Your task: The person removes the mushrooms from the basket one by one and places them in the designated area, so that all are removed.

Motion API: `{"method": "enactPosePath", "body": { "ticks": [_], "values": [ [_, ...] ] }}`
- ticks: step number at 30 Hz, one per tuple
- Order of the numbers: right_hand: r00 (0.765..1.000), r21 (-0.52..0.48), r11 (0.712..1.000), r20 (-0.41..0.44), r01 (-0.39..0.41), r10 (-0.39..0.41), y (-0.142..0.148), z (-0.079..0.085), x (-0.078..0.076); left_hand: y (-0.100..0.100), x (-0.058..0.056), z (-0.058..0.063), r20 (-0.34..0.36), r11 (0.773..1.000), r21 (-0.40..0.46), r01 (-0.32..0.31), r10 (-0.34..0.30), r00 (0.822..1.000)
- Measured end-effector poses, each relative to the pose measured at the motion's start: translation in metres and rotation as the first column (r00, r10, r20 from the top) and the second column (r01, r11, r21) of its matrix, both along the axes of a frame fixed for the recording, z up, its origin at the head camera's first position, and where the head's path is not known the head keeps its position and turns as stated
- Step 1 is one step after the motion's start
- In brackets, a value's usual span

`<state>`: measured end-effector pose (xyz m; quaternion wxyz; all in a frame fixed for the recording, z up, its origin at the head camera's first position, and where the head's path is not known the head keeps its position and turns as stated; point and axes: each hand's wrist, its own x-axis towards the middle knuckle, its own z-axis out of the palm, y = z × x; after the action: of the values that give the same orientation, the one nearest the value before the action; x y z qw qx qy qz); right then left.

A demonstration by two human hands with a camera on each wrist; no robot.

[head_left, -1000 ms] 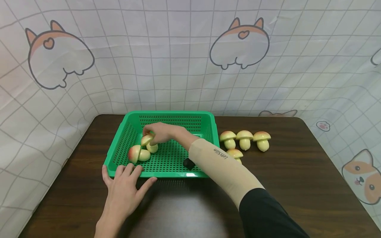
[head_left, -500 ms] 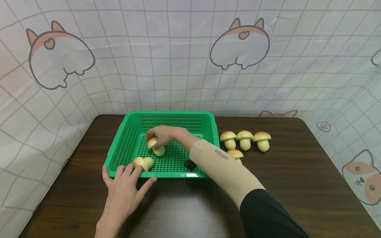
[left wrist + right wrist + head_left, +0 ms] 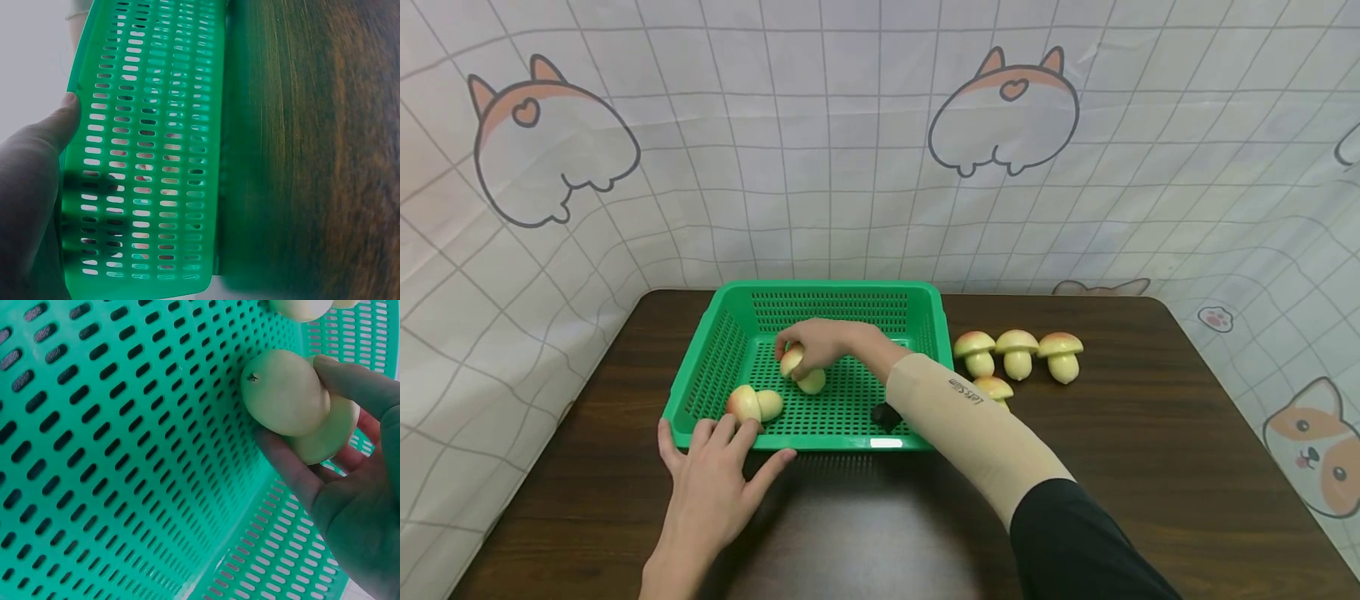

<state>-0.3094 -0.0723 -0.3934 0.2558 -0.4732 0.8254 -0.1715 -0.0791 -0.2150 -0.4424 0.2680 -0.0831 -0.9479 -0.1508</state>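
A green plastic basket (image 3: 842,442) with slotted walls stands on the table. My right hand (image 3: 820,343) reaches inside it and pinches a toy mushroom (image 3: 284,394) with a yellowish stem and cap, thumb on one side and fingers on the other. Another toy mushroom (image 3: 745,402) lies on the basket floor to the left, near my left fingertips. My left hand (image 3: 711,475) grips the basket's near rim at the left corner. In the left wrist view, the thumb (image 3: 62,119) presses the outer side, while dark finger shadows show through the slots.
Several more toy mushrooms (image 3: 1017,353) sit on the dark wooden table (image 3: 1150,467) right of the basket, one partly hidden by my right forearm. A small black object (image 3: 886,417) shows beside that forearm. A white grid-patterned cloth (image 3: 880,167) hangs behind.
My right hand has shifted right and slightly nearer with its mushroom. The other mushroom moved toward the near rim, then slightly back. My left hand has stayed put.
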Motion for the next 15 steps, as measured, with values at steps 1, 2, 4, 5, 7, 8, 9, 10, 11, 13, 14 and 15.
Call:
{"method": "enactPosePath", "body": {
  "ticks": [1, 2, 4, 5, 7, 8, 9, 10, 11, 13, 14, 15],
  "values": [
    [1.000, -0.004, 1.000, 0.001, 0.003, -0.003, 0.001, 0.001, 0.000, 0.000, 0.000, 0.000, -0.001, 1.000, 0.001, 0.001, -0.001, 1.000],
    [1.000, -0.005, 1.000, 0.002, 0.006, -0.006, 0.002, 0.002, -0.001, 0.000, 0.000, 0.000, -0.002, 1.000, 0.002, 0.001, -0.001, 1.000],
    [1.000, -0.010, 1.000, 0.003, 0.014, -0.014, 0.004, 0.004, -0.001, 0.000, 0.000, 0.000, -0.003, 1.000, 0.001, 0.001, -0.001, 1.000],
    [1.000, -0.014, 1.000, 0.005, 0.017, -0.017, 0.005, 0.006, -0.001, 0.000, 0.000, 0.001, -0.002, 1.000, 0.001, 0.001, -0.001, 1.000],
    [1.000, -0.021, 1.000, 0.010, 0.022, -0.022, 0.006, 0.010, -0.001, 0.000, 0.000, 0.000, -0.002, 1.000, 0.000, 0.001, -0.001, 1.000],
    [1.000, -0.023, 0.999, 0.012, 0.023, -0.023, 0.007, 0.013, -0.001, 0.000, 0.000, 0.000, -0.001, 1.000, -0.001, 0.000, 0.000, 1.000],
    [1.000, -0.024, 0.999, 0.014, 0.023, -0.022, 0.008, 0.015, 0.000, 0.000, 0.000, 0.000, 0.000, 1.000, -0.002, 0.000, 0.000, 1.000],
    [1.000, -0.026, 0.999, 0.012, 0.021, -0.021, 0.009, 0.017, 0.000, 0.000, 0.000, 0.000, 0.001, 1.000, -0.002, 0.001, -0.001, 1.000],
    [1.000, -0.025, 1.000, 0.009, 0.017, -0.017, 0.009, 0.019, 0.000, 0.000, 0.000, 0.000, 0.002, 1.000, -0.003, 0.001, -0.001, 1.000],
    [1.000, -0.026, 1.000, 0.003, 0.008, -0.007, 0.011, 0.024, 0.000, 0.000, 0.000, 0.000, 0.004, 1.000, -0.004, 0.000, 0.000, 1.000],
    [1.000, -0.028, 1.000, -0.001, 0.003, -0.003, 0.011, 0.026, 0.000, 0.000, 0.000, 0.000, 0.005, 1.000, -0.006, -0.001, 0.001, 1.000],
    [1.000, -0.031, 1.000, -0.005, 0.002, -0.002, 0.012, 0.028, 0.000, 0.000, 0.000, 0.000, 0.007, 1.000, -0.007, -0.002, 0.002, 1.000]
  ]
}}
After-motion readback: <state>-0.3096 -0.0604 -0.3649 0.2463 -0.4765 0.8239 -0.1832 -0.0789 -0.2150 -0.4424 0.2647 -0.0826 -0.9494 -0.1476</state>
